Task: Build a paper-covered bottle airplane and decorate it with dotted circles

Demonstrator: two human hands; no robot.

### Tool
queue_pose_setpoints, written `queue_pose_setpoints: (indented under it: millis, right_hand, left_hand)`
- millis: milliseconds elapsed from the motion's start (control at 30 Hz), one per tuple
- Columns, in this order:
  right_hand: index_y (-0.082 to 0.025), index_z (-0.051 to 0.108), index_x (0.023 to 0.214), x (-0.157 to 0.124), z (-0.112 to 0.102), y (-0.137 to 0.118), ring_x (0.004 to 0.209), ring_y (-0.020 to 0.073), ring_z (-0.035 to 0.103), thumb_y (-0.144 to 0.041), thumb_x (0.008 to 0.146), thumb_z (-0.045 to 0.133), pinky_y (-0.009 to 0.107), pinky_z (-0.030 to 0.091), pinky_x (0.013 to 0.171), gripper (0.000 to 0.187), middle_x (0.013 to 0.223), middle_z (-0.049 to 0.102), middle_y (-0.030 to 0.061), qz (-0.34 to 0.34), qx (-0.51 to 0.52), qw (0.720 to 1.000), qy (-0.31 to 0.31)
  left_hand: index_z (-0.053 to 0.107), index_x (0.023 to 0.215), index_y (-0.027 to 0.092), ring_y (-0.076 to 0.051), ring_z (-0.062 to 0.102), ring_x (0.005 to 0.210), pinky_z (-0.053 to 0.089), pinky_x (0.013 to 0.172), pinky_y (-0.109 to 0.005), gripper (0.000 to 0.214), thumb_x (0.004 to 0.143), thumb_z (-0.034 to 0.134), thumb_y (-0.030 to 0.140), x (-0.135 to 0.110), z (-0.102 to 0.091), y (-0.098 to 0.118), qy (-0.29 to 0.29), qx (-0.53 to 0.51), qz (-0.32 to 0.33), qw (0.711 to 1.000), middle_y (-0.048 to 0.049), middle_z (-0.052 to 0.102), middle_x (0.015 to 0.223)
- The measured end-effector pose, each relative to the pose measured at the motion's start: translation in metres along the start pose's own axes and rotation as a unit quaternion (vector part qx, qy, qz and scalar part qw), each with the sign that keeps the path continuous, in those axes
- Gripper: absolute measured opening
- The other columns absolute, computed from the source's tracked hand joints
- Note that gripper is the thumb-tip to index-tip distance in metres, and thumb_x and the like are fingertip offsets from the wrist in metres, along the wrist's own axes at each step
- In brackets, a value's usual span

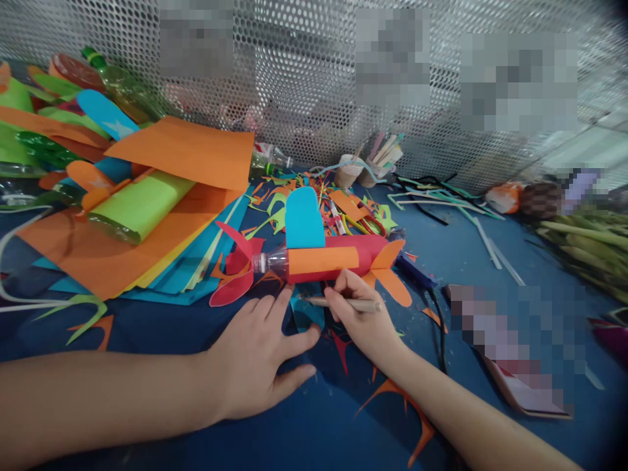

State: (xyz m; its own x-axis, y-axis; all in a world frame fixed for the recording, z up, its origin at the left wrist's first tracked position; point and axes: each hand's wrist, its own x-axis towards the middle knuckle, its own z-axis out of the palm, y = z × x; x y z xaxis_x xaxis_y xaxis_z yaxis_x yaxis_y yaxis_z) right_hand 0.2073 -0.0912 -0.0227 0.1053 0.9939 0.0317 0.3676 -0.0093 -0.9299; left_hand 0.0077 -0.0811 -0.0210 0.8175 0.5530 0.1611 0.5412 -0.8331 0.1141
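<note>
A toy airplane made from a plastic bottle [273, 263] lies in front of me, wrapped in red paper [350, 250] with an orange strip [324, 261]. Its far wing [305, 219] is bright blue, the propeller at the bottle neck is red [233, 286], and orange tail pieces [395, 281] sit at the right. My left hand [260, 347] rests spread, fingertips by the near blue wing [308, 314], which lies in shadow. Pinched in my right hand [360, 311] is a slim pale pen [350, 303], its tip over that near wing.
Coloured paper sheets [176, 278] and decorated bottles [142, 206] are piled at the left. Paper scraps [275, 206] lie behind the plane. Two cups [348, 171] with sticks stand by the perforated metal wall [299, 78]. A partly blurred phone-like object [515, 386] lies at the right.
</note>
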Motion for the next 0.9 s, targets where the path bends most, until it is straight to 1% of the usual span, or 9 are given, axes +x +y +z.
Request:
queue_pose_setpoints:
  millis: [300, 567, 767, 900]
  right_hand:
    - [-0.023, 0.034, 0.067, 0.0002, 0.001, 0.0021, 0.045, 0.0087, 0.03, -0.029, 0.086, 0.051, 0.023, 0.024, 0.043, 0.025, 0.05, 0.035, -0.0088, -0.001, 0.006, 1.0, 0.001]
    - [-0.023, 0.033, 0.067, 0.001, 0.0014, 0.0013, 0.045, 0.0087, 0.029, -0.027, 0.086, 0.05, 0.023, 0.024, 0.043, 0.026, 0.05, 0.033, -0.0091, -0.001, 0.002, 1.0, 0.003]
    - [-0.023, 0.035, 0.068, 0.0007, 0.0015, 0.0052, 0.046, 0.0089, 0.031, -0.028, 0.087, 0.051, 0.024, 0.024, 0.044, 0.025, 0.051, 0.035, -0.0089, -0.008, -0.005, 1.0, 0.015]
    - [-0.022, 0.036, 0.068, -0.0002, 0.0007, 0.0026, 0.045, 0.0086, 0.033, -0.029, 0.087, 0.052, 0.023, 0.026, 0.044, 0.026, 0.05, 0.039, -0.0086, -0.01, 0.0, 1.0, 0.019]
  left_hand:
    - [0.05, 0.127, 0.039, -0.033, 0.05, 0.099, 0.044, 0.078, -0.051, 0.043, 0.09, 0.034, 0.054, 0.0011, -0.0001, -0.0014, -0.005, 0.003, 0.004, 1.0, -0.0167, 0.041, 0.131]
    - [0.051, 0.127, 0.039, -0.033, 0.05, 0.099, 0.043, 0.078, -0.05, 0.043, 0.09, 0.033, 0.054, 0.0016, -0.0004, -0.0009, -0.008, -0.001, 0.003, 1.0, -0.0173, 0.041, 0.132]
    - [0.051, 0.126, 0.039, -0.032, 0.05, 0.097, 0.043, 0.077, -0.049, 0.043, 0.09, 0.033, 0.054, 0.0012, -0.0006, -0.0011, -0.006, 0.003, 0.003, 1.0, -0.0174, 0.041, 0.131]
    - [0.051, 0.126, 0.039, -0.032, 0.05, 0.097, 0.043, 0.077, -0.05, 0.043, 0.09, 0.033, 0.054, 0.0002, -0.0007, -0.0008, -0.001, 0.003, 0.005, 1.0, -0.017, 0.04, 0.132]
